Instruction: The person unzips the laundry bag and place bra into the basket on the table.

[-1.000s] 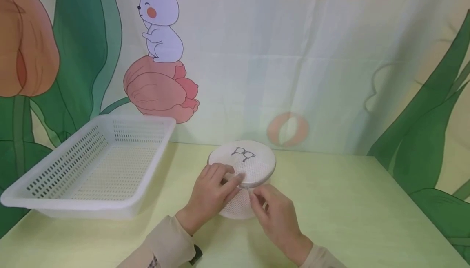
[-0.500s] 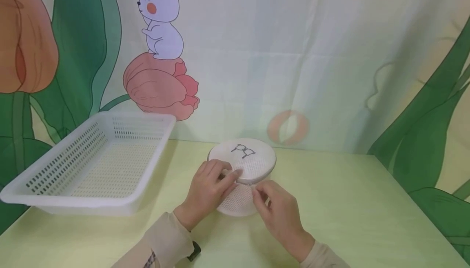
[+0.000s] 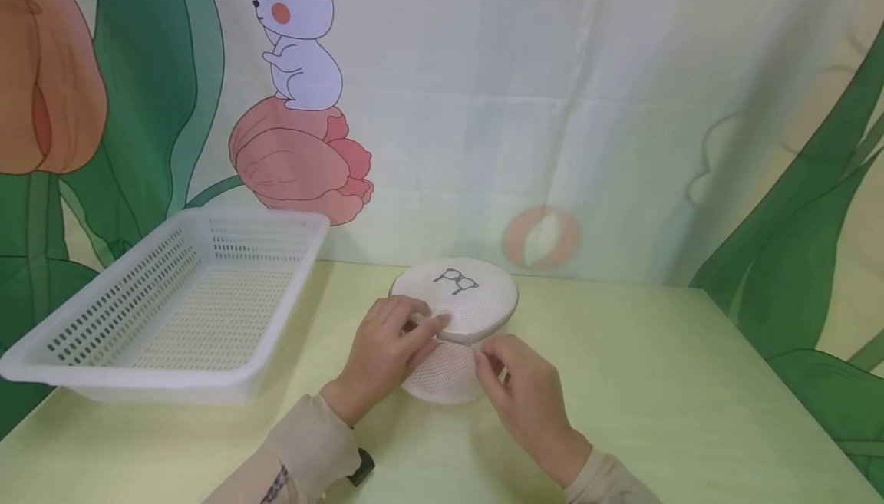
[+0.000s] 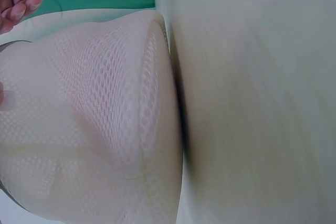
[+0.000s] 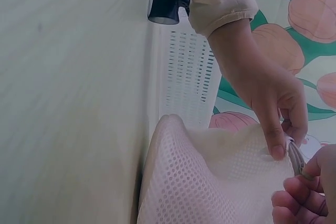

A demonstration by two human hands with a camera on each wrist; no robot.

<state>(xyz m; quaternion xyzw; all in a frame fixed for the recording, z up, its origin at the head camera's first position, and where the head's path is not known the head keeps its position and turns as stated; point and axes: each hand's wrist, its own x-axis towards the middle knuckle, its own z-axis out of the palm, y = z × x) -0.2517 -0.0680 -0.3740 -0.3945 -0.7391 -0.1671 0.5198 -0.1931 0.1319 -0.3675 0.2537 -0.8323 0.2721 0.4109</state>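
A white mesh laundry bag (image 3: 442, 373), drum-shaped with a flat round top that bears a dark glasses-like mark, stands on the table in the head view. At the front left of its top edge, my left hand (image 3: 383, 347) pinches the mesh between thumb and fingers. Just to the right, my right hand (image 3: 525, 389) has thumb and forefinger together at the zipper. In the right wrist view those fingertips meet the grey zipper (image 5: 296, 157) right beside the left hand (image 5: 262, 87). The mesh side of the bag (image 4: 105, 87) fills much of the left wrist view; its inside is hidden.
A white slotted plastic basket (image 3: 255, 373) stands to the left on the pale green-yellow table (image 3: 663, 396). Behind the table hangs a printed cloth (image 3: 442, 120) with a rabbit and tulips. A dark strap-like piece (image 3: 361, 467) sits at the left sleeve.
The head view has shifted slightly. My right fingertips have edged a little rightward along the bag's front edge, and the left hand keeps its pinch. The basket stays put.
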